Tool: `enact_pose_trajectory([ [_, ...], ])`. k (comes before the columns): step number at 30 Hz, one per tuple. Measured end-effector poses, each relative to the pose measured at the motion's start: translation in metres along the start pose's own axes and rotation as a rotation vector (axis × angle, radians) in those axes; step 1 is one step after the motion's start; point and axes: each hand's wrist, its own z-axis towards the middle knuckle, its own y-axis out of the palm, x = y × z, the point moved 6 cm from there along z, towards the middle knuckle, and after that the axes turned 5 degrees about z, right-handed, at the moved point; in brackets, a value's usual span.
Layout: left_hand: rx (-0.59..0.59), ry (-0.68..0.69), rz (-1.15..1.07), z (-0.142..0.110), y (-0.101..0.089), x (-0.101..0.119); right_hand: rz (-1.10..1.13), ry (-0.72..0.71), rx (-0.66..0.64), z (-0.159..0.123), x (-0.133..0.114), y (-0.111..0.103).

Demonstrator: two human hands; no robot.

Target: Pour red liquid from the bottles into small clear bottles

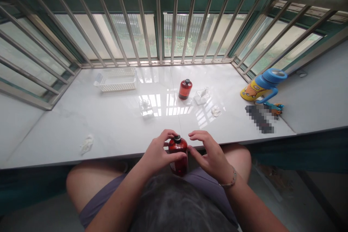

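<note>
A dark red bottle [179,165] with a black cap stands upright close to my body, at the front edge of the white counter. My left hand [161,148] is wrapped round its upper left side, thumb across the front. On the right, my right hand [208,148] holds nothing; its fingers are apart, with the thumb tip close beside the bottle. Whether that thumb touches the glass I cannot tell. Farther back on the counter stands a second red bottle [185,90] with a black cap.
Around the counter [116,130] are a white plastic basket [118,85], two clear glass pieces [146,108] [202,96], crumpled tissues [87,145] [216,111], and a yellow-and-blue flask [261,86]. A blurred dark object [259,119] lies at right. Metal window bars [159,25] close the back.
</note>
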Motion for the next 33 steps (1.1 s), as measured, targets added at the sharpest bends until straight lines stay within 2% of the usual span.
enact_pose_trajectory([
  [4, 0.087, 0.130, 0.076, 0.034, -0.007, 0.011, -0.096, 0.044, 0.078, -0.013, 0.016, -0.015],
  [8, 0.156, 0.285, 0.195, 0.095, 0.003, 0.026, -0.204, 0.094, 0.097, -0.027, 0.029, -0.031],
  [10, 0.178, 0.346, 0.263, 0.129, 0.017, 0.034, -0.242, 0.117, 0.105, -0.033, 0.033, -0.038],
  [14, 0.156, 0.491, 0.328, 0.184, 0.057, 0.047, -0.278, 0.149, 0.119, -0.043, 0.037, -0.047],
  [17, 0.162, 0.514, 0.354, 0.212, 0.083, 0.048, -0.290, 0.170, 0.114, -0.051, 0.039, -0.049],
  [20, 0.169, 0.485, 0.363, 0.229, 0.101, 0.043, -0.278, 0.179, 0.100, -0.056, 0.043, -0.047],
  [24, 0.173, 0.479, 0.373, 0.235, 0.114, 0.039, -0.252, 0.186, 0.088, -0.060, 0.050, -0.044],
  [27, 0.182, 0.518, 0.392, 0.223, 0.110, 0.038, -0.243, 0.189, 0.089, -0.059, 0.055, -0.042],
  [30, 0.236, 0.602, 0.436, 0.189, 0.086, 0.035, -0.241, 0.191, 0.088, -0.059, 0.062, -0.040],
  [33, 0.388, 0.649, 0.489, 0.135, 0.040, 0.026, -0.246, 0.203, 0.105, -0.058, 0.070, -0.039],
])
